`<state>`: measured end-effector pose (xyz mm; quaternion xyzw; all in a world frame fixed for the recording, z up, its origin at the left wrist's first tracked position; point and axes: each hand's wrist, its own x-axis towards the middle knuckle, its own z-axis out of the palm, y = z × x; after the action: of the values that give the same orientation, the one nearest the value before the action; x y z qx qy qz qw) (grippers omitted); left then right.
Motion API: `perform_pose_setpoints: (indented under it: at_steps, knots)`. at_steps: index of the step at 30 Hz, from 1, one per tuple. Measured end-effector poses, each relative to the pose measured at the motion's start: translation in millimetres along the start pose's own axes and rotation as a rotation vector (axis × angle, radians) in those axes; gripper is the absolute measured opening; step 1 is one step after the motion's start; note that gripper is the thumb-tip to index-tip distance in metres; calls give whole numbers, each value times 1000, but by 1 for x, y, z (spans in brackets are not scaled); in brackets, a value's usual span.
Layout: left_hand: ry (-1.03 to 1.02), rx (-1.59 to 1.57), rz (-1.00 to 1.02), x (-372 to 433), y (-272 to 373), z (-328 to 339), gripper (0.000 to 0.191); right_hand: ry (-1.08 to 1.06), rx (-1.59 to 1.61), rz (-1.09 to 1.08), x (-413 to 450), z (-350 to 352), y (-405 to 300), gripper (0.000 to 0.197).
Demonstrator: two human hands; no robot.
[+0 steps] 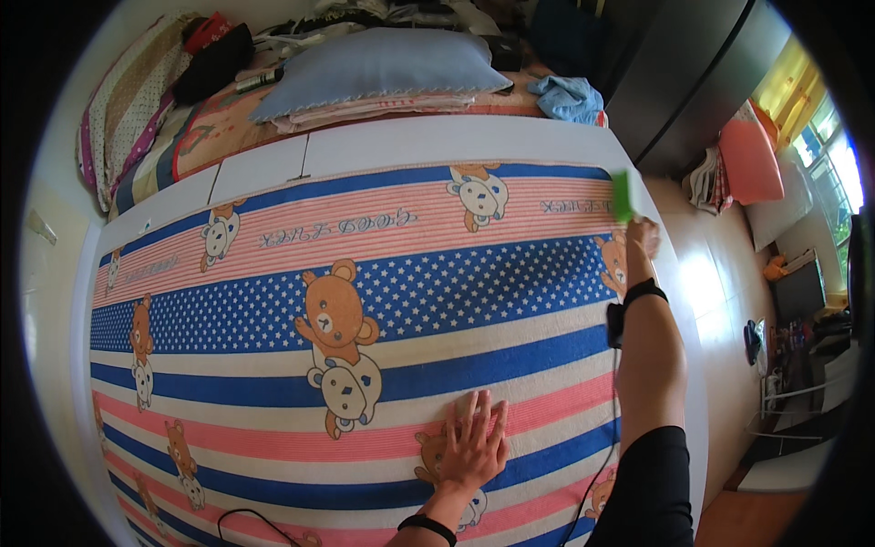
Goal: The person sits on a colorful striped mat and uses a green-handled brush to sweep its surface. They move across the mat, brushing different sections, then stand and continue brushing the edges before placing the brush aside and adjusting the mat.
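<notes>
A plush mat (451, 362) with stripes, stars and cartoon bears lies over a white board surface. My left hand (475, 448) rests palm down on its lower middle, fingers spread, holding nothing. At the mat's upper right corner, my right hand (642, 236) grips a brush with a green side (622, 197); the brush is partly blurred, and whether its bristles touch the mat is hard to tell. Both wrists wear black bands, and a small black device (615, 325) with a cable sits by my right forearm.
Beyond the white board (383, 140) lie a blue pillow (389, 68) on folded bedding, a light blue cloth (567, 99) and piled clothes. A dark cabinet (673, 75) stands at the upper right. A black cable (256, 514) crosses the mat's lower edge. Tiled floor (704, 273) shows at the right.
</notes>
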<state>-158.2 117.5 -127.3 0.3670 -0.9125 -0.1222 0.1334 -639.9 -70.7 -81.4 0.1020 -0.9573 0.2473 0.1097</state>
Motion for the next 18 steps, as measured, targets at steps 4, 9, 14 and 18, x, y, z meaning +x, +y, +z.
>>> perform_pose_setpoints:
  at_steps: [4, 9, 14, 18]
  knots:
    - [-12, -75, -16, -2, 1, 1, 61, 281, 82, 118, -3, -5, 3, 29]
    - [-12, -1, 8, -1, 1, -3, 60, -353, 687, -405, -119, -2, -84, 38]
    - [-33, 24, 14, 1, 1, -4, 59, -1395, 927, -679, -237, -4, -140, 37]
    - [-20, 14, -3, 0, 0, -3, 61, -1185, 636, -525, -186, 15, -86, 35]
